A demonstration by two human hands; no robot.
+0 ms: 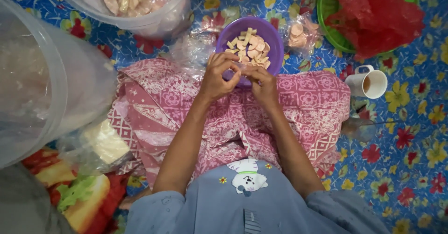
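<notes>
My left hand (217,75) and my right hand (261,82) meet over my lap, fingertips pinched together on a small clear plastic wrapper at the near rim of a purple bowl (275,52). The bowl rests on my pink patterned skirt (158,103) and holds several pale round and stick-shaped snack pieces (249,47). What lies inside the wrapper between my fingers is hidden.
A clear tub of similar pieces (135,3) stands at the top left, a large clear bucket (42,80) at the left. A small bag of round pieces (298,33), a green basket (326,14) with red plastic (373,14), and a white mug (368,82) sit on the floral mat.
</notes>
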